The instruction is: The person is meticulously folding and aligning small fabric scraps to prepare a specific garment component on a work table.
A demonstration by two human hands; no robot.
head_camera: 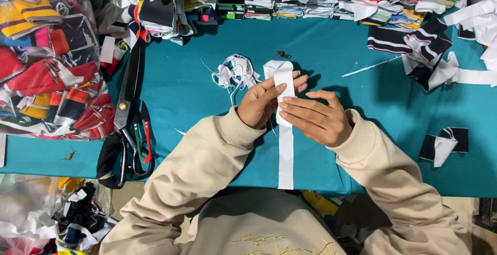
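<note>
Left hand and right hand fingers pinching white fabric strip, tangled white scraps just left of strip, large scissors well left, teal table beneath.

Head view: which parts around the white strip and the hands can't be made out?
- White strip: its middle is covered by the left hand and right hand; its lower end goes out of sight past the table edge.
- Small dark object above the strip: too small to identify.
- Large scissors: handles partly lost in dark fabric.
</note>
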